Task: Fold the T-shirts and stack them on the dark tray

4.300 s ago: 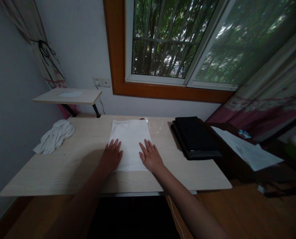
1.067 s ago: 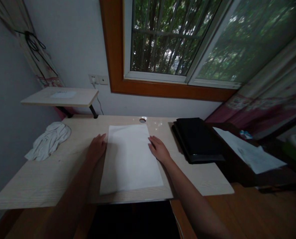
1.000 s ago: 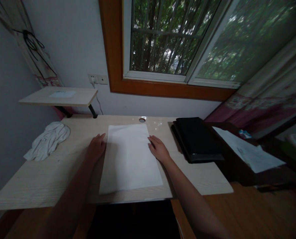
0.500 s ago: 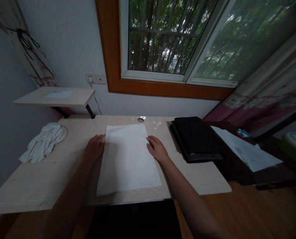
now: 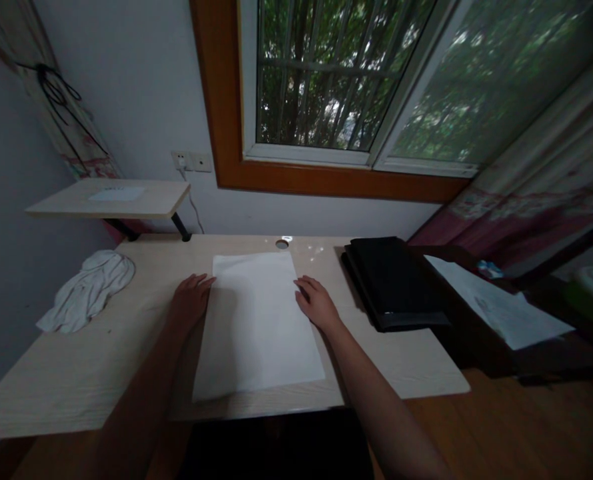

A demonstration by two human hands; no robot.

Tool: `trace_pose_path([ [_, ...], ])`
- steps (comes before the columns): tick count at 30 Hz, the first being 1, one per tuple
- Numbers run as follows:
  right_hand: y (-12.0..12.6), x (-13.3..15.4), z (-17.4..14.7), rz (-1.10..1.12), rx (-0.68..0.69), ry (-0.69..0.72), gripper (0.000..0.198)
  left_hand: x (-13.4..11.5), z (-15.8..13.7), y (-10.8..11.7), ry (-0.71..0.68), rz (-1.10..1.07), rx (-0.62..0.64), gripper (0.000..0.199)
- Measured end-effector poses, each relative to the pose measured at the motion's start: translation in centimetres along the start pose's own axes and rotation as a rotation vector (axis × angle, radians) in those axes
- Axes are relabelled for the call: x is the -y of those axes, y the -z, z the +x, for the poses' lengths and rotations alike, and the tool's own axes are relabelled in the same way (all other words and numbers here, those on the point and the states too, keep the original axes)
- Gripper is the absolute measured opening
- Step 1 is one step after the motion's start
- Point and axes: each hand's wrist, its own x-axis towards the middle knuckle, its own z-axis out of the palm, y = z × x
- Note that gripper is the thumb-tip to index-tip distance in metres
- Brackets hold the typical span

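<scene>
Pale desk [image 5: 401, 367], white sheet [image 5: 266, 327], crumpled cloth [image 5: 90, 287], black stack [image 5: 389, 277], raised shelf [image 5: 156, 200]

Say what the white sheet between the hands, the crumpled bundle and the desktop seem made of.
White sheet: probably matte fabric, since its edges look soft, though heavy paper isn't ruled out.
Crumpled bundle: soft, matte cloth, judging by its loose folds.
Desktop: pale wood or wood-look laminate, with visible grain and glossy reflections near the back edge.

And here we have the left forearm [image 5: 149, 380] and right forearm [image 5: 371, 387], both bare, slanting inward from the near side. Left hand [image 5: 189, 303] sits palm down, fingers [image 5: 194, 283] loosely bent; right hand [image 5: 320, 305] mirrors it, thumb [image 5: 301, 300] parted, relaxed.
</scene>
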Motion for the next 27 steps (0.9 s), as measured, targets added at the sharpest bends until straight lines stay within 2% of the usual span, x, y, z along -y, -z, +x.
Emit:
trace_pose_path([
  [7, -0.22, -0.25, 0.02, -0.016, -0.020, 0.009, 0.038, 0.22, 0.05, -0.61, -0.007, 0.032, -0.020, 0.044],
  [17, -0.17, -0.44, 0.14, -0.025, -0.008, 0.014, 0.038, -0.09, 0.05, -0.23, 0.019, 0.028, -0.010, 0.043],
  [27, -0.29, -0.48, 0.15, -0.023, -0.015, 0.041, 0.036, -0.61, -0.11, 0.19, 0.029, -0.066, -0.051, 0.045],
])
